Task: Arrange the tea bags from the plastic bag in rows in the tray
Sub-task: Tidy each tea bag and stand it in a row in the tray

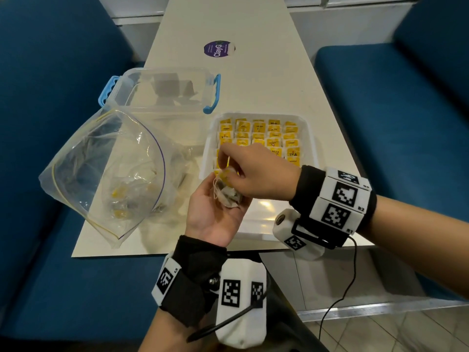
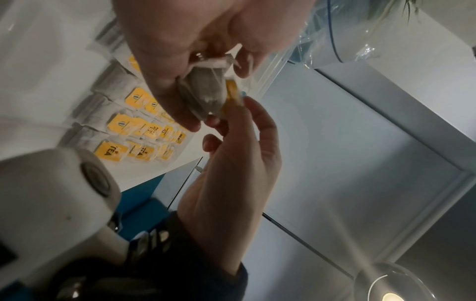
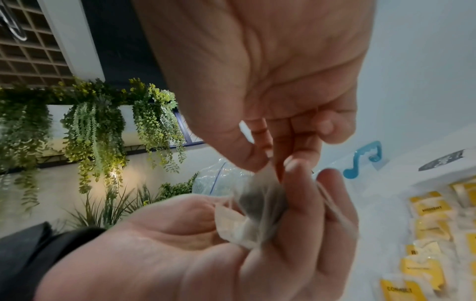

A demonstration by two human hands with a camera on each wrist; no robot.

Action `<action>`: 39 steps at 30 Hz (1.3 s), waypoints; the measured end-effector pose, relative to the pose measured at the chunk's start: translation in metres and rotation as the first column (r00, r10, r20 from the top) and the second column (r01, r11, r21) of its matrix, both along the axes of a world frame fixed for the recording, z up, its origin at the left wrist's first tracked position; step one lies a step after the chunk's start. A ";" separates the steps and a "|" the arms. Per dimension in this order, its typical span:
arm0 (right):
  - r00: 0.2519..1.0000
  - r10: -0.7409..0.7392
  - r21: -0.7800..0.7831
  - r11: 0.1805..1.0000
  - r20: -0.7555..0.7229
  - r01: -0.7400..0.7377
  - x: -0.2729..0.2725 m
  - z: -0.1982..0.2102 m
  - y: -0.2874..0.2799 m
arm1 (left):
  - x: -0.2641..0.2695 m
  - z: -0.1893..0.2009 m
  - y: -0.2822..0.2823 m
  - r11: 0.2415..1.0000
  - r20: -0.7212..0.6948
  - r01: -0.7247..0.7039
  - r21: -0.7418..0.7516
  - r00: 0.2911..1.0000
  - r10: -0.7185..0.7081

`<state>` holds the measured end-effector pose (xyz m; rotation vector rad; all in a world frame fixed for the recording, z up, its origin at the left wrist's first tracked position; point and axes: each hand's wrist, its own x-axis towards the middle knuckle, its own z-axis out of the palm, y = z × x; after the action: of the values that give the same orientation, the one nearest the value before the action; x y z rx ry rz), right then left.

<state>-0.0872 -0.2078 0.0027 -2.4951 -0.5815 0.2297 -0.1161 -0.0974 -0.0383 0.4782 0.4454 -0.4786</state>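
My left hand (image 1: 215, 212) cups a tea bag (image 1: 228, 195); right hand (image 1: 253, 174) pinches its tag above. String could snag my fingers, dropping it beside the tray (image 1: 313, 138).

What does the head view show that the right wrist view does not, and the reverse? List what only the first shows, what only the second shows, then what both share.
Only head: the clear box with both blue handles, the round sticker, the blue seats and the wrist bands.

Only right wrist: hanging plants and a grid ceiling.

Both: the left hand cupping a tea bag, the right hand pinching it, the tray of yellow-tagged bags, and the plastic bag.
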 end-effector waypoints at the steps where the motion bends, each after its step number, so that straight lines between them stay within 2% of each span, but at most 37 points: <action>1: 1.000 -0.021 0.025 0.999 -0.007 0.021 0.000 0.000 -0.001 | 0.000 0.000 0.000 1.000 0.001 -0.006 0.003 1.000 0.006; 10: 0.983 -0.180 0.186 0.967 0.019 0.174 -0.002 0.006 -0.009 | 0.000 0.000 -0.002 0.999 -0.059 -0.049 0.018 0.997 0.050; 13: 0.978 -0.208 0.257 0.945 -0.006 0.203 -0.004 0.014 -0.013 | 0.000 0.002 -0.002 0.998 -0.095 -0.058 -0.029 0.994 0.055; 18: 0.960 -0.266 0.353 0.893 -0.083 0.278 -0.002 0.024 -0.030 | 0.000 -0.004 0.003 0.997 -0.136 -0.078 -0.004 0.988 0.076; 20: 0.957 -0.285 0.294 0.912 -0.048 0.287 0.004 0.024 -0.040 | 0.000 -0.007 0.007 0.996 -0.136 -0.088 0.002 0.987 0.087; 22: 0.960 -0.278 0.156 0.948 -0.026 0.278 0.011 0.020 -0.047 | 0.000 -0.010 0.013 0.995 -0.137 -0.101 0.010 0.985 0.101; 26: 0.968 -0.218 -0.077 0.975 -0.122 0.209 0.019 0.002 -0.051 | 0.000 -0.011 0.020 0.991 -0.133 -0.136 0.008 0.982 0.135; 33: 0.907 -0.193 -0.156 0.977 -0.375 0.144 0.031 -0.036 -0.040 | -0.002 -0.013 0.027 0.985 -0.132 -0.170 -0.002 0.977 0.169; 39: 0.865 -0.169 -0.217 0.974 -0.473 0.072 0.040 -0.046 -0.029 | -0.002 -0.014 0.030 0.983 -0.121 -0.180 -0.016 0.977 0.177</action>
<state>-0.0469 -0.2372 -0.0437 -2.4997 -0.1946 0.8773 -0.1179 -0.0677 -0.0520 0.3806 0.5906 -0.3397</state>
